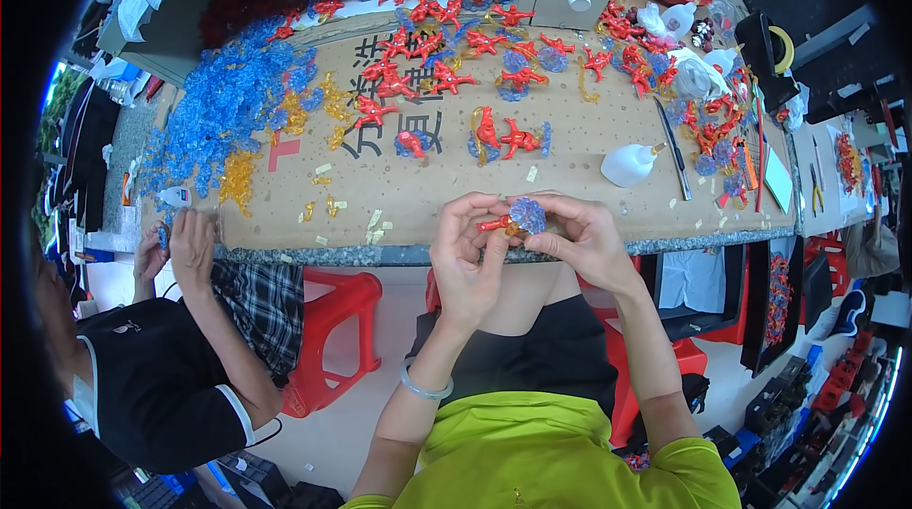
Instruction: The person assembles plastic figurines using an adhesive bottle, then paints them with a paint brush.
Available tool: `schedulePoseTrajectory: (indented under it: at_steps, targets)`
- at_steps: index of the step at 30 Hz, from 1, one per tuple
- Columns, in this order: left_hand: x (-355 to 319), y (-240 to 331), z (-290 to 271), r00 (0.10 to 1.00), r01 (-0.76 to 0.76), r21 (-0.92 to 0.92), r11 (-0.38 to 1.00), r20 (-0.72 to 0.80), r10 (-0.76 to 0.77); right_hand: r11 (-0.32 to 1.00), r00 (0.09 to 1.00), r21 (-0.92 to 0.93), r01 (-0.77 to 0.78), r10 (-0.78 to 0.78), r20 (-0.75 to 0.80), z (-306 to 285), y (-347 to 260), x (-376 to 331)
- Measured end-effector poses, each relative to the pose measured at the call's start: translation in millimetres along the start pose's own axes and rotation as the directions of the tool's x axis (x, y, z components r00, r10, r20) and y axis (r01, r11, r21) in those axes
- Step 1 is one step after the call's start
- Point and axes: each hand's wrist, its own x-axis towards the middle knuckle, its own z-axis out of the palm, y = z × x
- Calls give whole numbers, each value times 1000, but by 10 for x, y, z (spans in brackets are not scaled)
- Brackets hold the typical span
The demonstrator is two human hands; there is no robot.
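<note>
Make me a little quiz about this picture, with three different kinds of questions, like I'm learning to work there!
1. True or false: the person's left hand and right hand both hold the small piece with a clear blue disc.

2. What colour is the big heap of clear pieces at the picture's left?
A) Green
B) Blue
C) White

3. Fill in the gap: a pale bracelet is on the ____ wrist of the person in the yellow-green shirt.

Key: 1. True. 2. B. 3. Left.
</note>
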Motion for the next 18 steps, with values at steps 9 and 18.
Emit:
schedulePoseTrajectory:
  at_steps: [9,18]
  targets:
    - [-57,-79,-12,999,-48,131,990,-13,50,1000,999,-25,11,-12,-46,56,-21,45]
    - [-62,-68,59,986,-137,316,939,-49,160,996,987,47,-73,79,-140,136,-68,53]
